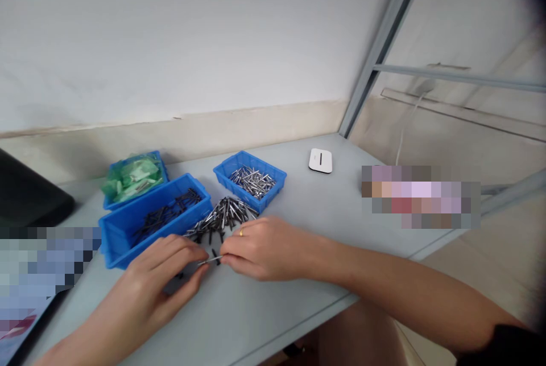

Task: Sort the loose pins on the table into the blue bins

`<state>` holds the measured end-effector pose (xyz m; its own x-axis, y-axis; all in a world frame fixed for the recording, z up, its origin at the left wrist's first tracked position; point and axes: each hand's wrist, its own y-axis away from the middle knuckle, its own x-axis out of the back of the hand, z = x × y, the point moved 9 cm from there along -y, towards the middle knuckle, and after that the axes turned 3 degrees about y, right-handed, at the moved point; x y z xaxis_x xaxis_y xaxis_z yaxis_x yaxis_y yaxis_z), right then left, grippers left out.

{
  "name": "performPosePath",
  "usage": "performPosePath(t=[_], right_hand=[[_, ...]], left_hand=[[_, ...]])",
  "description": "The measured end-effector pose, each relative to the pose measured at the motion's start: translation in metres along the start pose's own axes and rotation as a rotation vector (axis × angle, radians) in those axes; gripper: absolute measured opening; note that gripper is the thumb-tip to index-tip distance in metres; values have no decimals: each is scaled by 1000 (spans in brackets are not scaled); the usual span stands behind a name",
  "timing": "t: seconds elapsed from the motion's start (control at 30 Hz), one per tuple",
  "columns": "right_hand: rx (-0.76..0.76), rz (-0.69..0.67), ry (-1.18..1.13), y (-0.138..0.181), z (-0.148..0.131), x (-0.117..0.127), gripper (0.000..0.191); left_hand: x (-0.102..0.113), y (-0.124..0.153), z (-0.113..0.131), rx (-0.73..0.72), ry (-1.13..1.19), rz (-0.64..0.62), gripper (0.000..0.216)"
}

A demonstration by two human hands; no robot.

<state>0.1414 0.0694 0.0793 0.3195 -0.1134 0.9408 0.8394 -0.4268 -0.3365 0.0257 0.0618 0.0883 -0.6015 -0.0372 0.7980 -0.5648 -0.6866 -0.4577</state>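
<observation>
My left hand point(160, 275) and my right hand point(260, 247) meet over the grey table point(264, 309), fingertips pinched from both sides on one thin metal pin point(210, 261). A small dark part point(215, 254) lies right by the pin. Just behind the fingers is a loose pile of metal pins point(222, 217) on the table. A gold ring shows on my right hand.
A large blue bin point(123, 241) holds dark pins; a small blue bin point(273, 175) holds silvery pins; a third blue bin point(160, 156) holds green bags. A white device point(320, 160) lies further back. A black object point(29, 195) sits at left. The table's front edge is near.
</observation>
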Motion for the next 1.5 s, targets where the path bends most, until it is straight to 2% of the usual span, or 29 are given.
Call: performPosePath(t=[0.73,1.03,1.37,1.5], right_hand=[[0,-15,15,0,0,-3,31],[-9,-37,-3,0,0,-5,30],[-1,-43,-1,1,0,-5,30],[0,-45,-2,0,0,-5,32]], left_hand=[[-3,3,-1,-36,-19,-40,11],[-4,4,-4,18,11,-25,11],[-3,0,3,-65,-28,-55,8],[-4,2,-1,-1,11,-33,9]])
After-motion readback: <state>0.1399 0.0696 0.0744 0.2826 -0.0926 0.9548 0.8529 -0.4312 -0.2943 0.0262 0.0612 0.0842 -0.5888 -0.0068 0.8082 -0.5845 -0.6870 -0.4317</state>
